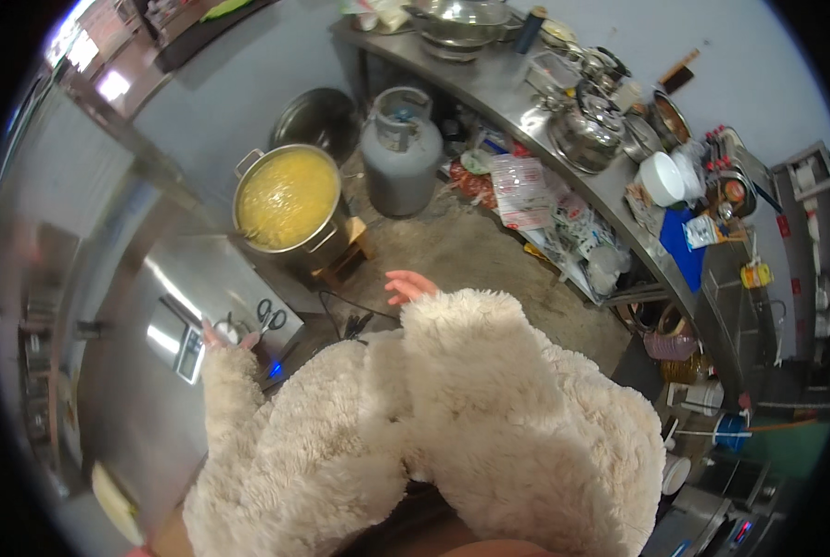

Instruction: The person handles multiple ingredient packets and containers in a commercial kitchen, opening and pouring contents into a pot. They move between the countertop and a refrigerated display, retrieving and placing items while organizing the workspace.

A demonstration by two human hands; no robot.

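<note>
In the head view, a small round thing (226,331) lies on the steel worktop (212,266), towards its right corner, with the scissors (268,316) just beside it. The left hand (230,338) is at it, finger and thumb apart on either side; whether they press on it, I cannot tell. It looks light and stiff, its pale surface probably smooth enough to slip, so finger and thumb on opposite sides of the rim should suit it; whether it is fragile is too small to tell. The scissors look rigid and would be best taken by the dark handle loops, at the end nearer the worktop's far edge. The right hand (411,287), partly hidden by its fluffy sleeve (470,343), shows extended fingers with nothing visible in them, well apart from the worktop.
</note>
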